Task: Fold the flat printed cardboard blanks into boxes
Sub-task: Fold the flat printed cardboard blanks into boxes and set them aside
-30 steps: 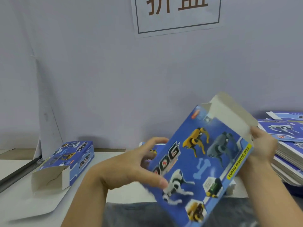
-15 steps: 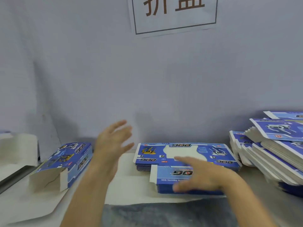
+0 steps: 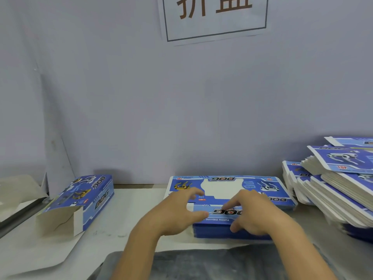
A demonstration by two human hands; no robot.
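While both hands sit over it, the centre stack of flat blanks (image 3: pixel 228 223) lies on the white sheet (image 3: pixel 129 215) straight ahead of me, blue printed side up, "DOG" lettering reading upside down from my view; top blank shows a white cut-out panel at the far middle; near edge of the stack is a thick band of dark blue card edges. Left hand (image 3: pixel 177 211) is on the stack's near-left corner, fingers spread and bent, thumb tip touching the light-blue front strip; I can't tell if it actually pinches a blank or just rests. Right hand (image 3: pixel 254 213) is on the near-right part, fingers curled down onto the top blank, thumb low against the front edge of the stack; grip also unclear to me. Hands are apart, close side by side, nothing lifted. Left of the stack, well apart, a folded box (image 3: pixel 80 201) lies on its side, open end with grey flaps facing me. Right side, a big slumped pile of blanks (image 3: pixel 333 190) leans toward the centre, just beside the stack. Behind everything a pale wall (image 3: pixel 141 108) with a paper sign (image 3: pixel 214 17) bearing brown characters; grey cloth (image 3: pixel 201 265) at the near edge under my forearms.
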